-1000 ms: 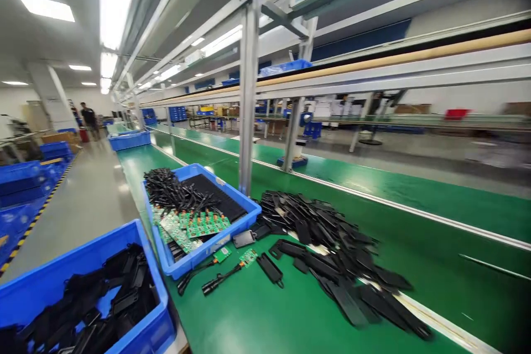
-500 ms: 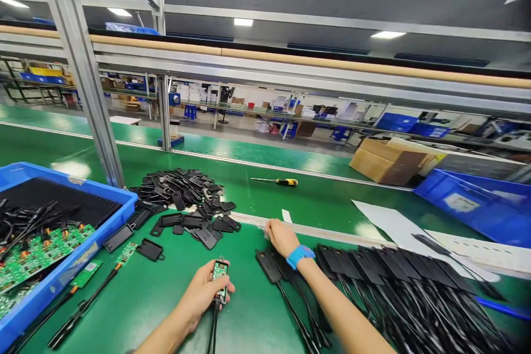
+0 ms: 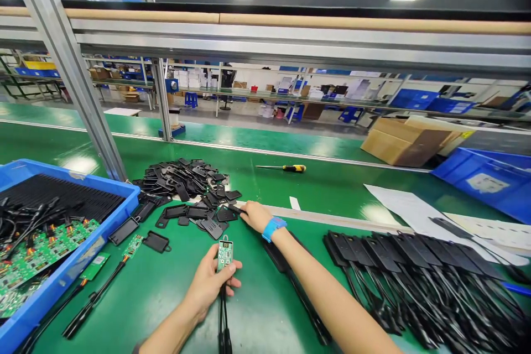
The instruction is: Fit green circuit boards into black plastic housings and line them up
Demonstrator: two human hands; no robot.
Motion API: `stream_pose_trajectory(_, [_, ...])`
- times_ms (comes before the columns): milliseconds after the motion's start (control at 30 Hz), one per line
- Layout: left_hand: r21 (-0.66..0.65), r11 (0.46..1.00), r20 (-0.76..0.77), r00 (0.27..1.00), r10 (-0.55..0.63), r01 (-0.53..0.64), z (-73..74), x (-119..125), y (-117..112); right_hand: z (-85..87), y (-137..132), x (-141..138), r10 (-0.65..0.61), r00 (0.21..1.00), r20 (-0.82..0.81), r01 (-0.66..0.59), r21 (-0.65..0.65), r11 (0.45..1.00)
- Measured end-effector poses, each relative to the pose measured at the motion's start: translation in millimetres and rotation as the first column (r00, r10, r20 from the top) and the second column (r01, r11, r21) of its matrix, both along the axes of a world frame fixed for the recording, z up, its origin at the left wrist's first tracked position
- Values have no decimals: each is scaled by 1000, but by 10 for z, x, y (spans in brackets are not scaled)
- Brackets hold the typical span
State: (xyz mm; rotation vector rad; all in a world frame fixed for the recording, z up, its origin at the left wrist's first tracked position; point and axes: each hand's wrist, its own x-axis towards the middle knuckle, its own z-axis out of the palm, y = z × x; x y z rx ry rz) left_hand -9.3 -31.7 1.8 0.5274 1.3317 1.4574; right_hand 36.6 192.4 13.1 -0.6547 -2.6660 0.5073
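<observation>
My left hand is closed round a small green circuit board seated in a black plastic case, its digital display facing up. Black cables hang from its lower end. My right hand, with a blue band at the wrist, reaches to the right edge of a pile of black plastic covers. Its fingers close on a black plastic cover there; the fingertips are partly hidden. Under the right forearm lie cased units with cables, partly covered.
At left stands a blue bin of circuit boards and cables. Loose wired boards lie beside it. A row of black cased units lies at right, near white paper. Farther back are a screwdriver and a cardboard box.
My right hand has moved left from near the white strip to the edge of the cover pile. The left hand still holds the circuit board. The camera view has tilted down slightly.
</observation>
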Motion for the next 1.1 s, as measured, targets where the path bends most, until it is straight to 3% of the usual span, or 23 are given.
stream_pose_trajectory(133, [39, 999, 38, 999, -26, 25, 78, 32, -48, 132, -134, 227, -55, 993, -105, 46, -91, 995])
stream_pose_trajectory(200, [37, 997, 71, 995, -63, 61, 110, 41, -71, 209, -304, 428, -37, 982, -183, -14, -268, 963])
stream_pose_trajectory(233, [28, 997, 84, 993, -79, 77, 121, 45, -77, 240, -410, 532, -27, 971, -237, -72, -399, 914])
stream_pose_trajectory(333, [10, 991, 64, 989, -137, 136, 126, 55, -65, 270, -741, 785, -103, 908, -407, -246, -714, 655])
stream_pose_trajectory(367, [11, 986, 42, 985, -166, 165, 120, 60, -54, 254, -834, 838, -141, 894, -426, -266, -756, 599])
stream_pose_trajectory(433, [21, 975, 2, 975, -224, 223, 104, 70, -29, 186, -974, 898, -189, 885, -426, -264, -792, 550])
stream_pose_trajectory(500, [21, 963, -8, 964, -267, 268, 98, 80, -13, 94, -1053, 914, -197, 893, -406, -233, -788, 570])
stream_pose_trajectory(600, [5, 944, 21, 943, -331, 331, 124, 90, -14, -22, -1102, 914, -220, 887, -405, -179, -743, 645])
stream_pose_trajectory(733, [2, 928, 37, 927, -373, 373, 178, 104, -18, -68, -1108, 926, -241, 874, -421, -144, -700, 700])
stream_pose_trajectory(933, [7, 929, -21, 929, -370, 370, 166, 129, 12, -55, -1072, 951, -272, 856, -440, -217, -782, 584])
stream_pose_trajectory(1100, [-18, 934, -60, 932, -358, 357, 140, 136, 16, -93, -1088, 947, -295, 852, -433, -197, -786, 586])
